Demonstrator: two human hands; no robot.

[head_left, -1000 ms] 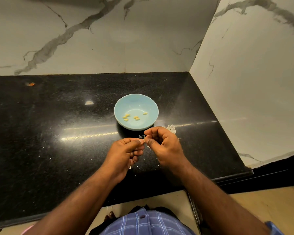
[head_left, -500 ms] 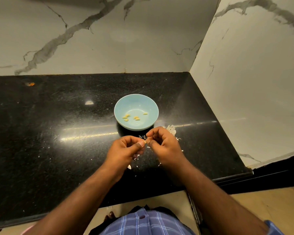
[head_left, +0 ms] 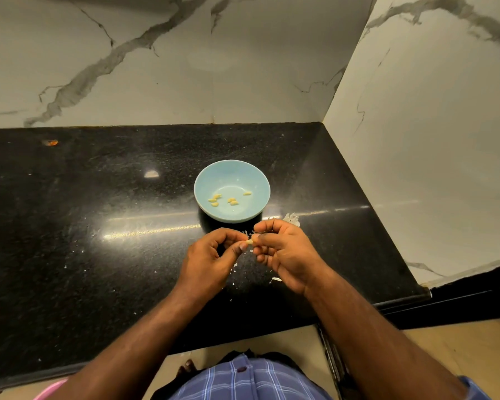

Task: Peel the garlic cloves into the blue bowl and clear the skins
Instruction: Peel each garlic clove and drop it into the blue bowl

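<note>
A blue bowl [head_left: 256,176] stands on the black counter [head_left: 98,241] and holds several peeled yellowish cloves [head_left: 232,200]. Just in front of it, my left hand [head_left: 210,262] and my right hand [head_left: 286,251] meet over the counter. Both pinch one small pale garlic clove [head_left: 249,241] between thumb and fingertips. White skin scraps [head_left: 291,217] lie to the right of the bowl, partly hidden behind my right hand. More flakes [head_left: 275,280] lie under and around my hands.
Marble walls close the counter at the back and on the right [head_left: 416,140]. An orange speck [head_left: 51,142] sits at the far left back. The counter's front edge runs just below my forearms, with floor beneath it.
My hands have shifted slightly; the left thumb and fingers have parted a little and the pale clove now shows more plainly between the fingertips. The bowl has not moved.
</note>
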